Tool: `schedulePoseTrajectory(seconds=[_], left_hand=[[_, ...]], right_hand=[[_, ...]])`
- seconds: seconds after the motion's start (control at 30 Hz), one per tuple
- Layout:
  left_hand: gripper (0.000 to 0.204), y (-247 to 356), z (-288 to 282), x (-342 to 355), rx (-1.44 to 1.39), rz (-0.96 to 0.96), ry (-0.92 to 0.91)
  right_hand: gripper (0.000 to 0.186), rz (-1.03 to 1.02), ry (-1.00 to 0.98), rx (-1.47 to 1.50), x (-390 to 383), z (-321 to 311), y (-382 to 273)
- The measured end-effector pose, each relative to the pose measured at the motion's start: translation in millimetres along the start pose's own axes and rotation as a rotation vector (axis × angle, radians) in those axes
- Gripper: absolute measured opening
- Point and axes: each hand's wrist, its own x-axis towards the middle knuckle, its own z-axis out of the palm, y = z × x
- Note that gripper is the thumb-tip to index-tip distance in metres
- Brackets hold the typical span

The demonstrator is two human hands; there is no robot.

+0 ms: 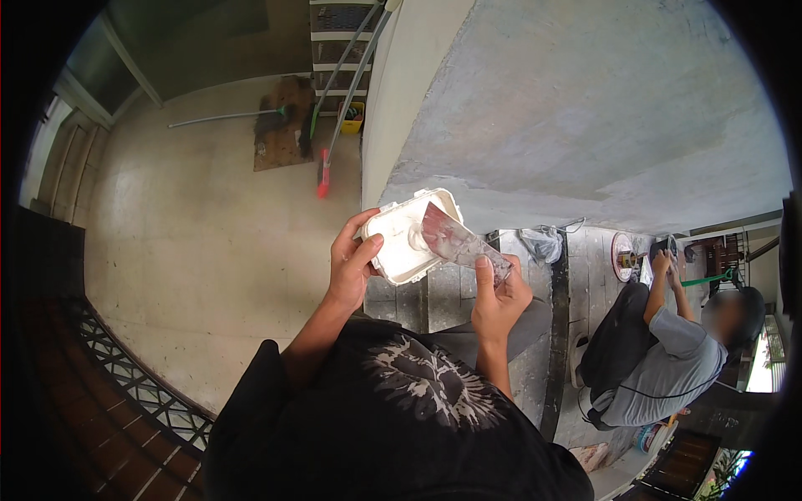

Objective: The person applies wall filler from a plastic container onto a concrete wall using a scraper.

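Note:
My left hand [349, 265] grips a white, shallow, rectangular plastic tub [396, 250] by its left side, thumb over the rim. A lump of white paste [417, 239] lies inside it. In my right hand [499, 302] is a wide putty knife [451, 237], its blade smeared with white and reddish-brown. The blade reaches over the tub's right side, with its end above the paste. Whether the blade touches the paste I cannot tell. My right fingers are partly hidden behind the knife.
A grey, patchily plastered wall [585, 108] rises ahead. On the right a person [668, 359] crouches by a round container [623, 256] and a plastic bag [542, 245]. Far left, brooms [324, 171] and a board [284, 142] are on the floor. Steps [443, 292] lie below my hands.

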Motion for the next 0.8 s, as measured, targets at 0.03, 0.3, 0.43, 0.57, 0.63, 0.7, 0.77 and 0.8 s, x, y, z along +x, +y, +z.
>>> schedulePoseTrajectory(seconds=[0.03, 0.3, 0.43, 0.57, 0.63, 0.7, 0.77, 0.8], left_hand=[[0.051, 1, 1, -1, -0.004, -0.003, 0.009], [0.05, 0, 1, -1, -0.01, 0.0, 0.018], [0.05, -2, 1, -1, -0.008, -0.005, 0.041], [0.051, -2, 0, 1, 0.003, 0.005, 0.055], [0.051, -1, -2, 2, 0.002, 0.009, 0.064], [0.051, -1, -3, 3, 0.001, 0.016, 0.074], [0.051, 0, -4, 3, -0.008, 0.004, 0.066], [0.051, 0, -4, 3, -0.009, 0.003, 0.065]], right_hand=[[0.017, 0.002, 0.0, 0.001, 0, 2, -2], [0.014, 0.448, 0.119, 0.525, 8, -4, 30], [0.016, 0.52, 0.183, 0.664, 12, -4, 26], [0.014, 0.457, 0.216, 0.651, 12, -7, 29], [0.014, 0.445, 0.23, 0.645, 13, -6, 29], [0.014, 0.427, 0.278, 0.648, 15, -7, 31], [0.014, 0.414, 0.303, 0.632, 17, -8, 32], [0.014, 0.401, 0.331, 0.614, 18, -8, 32]])
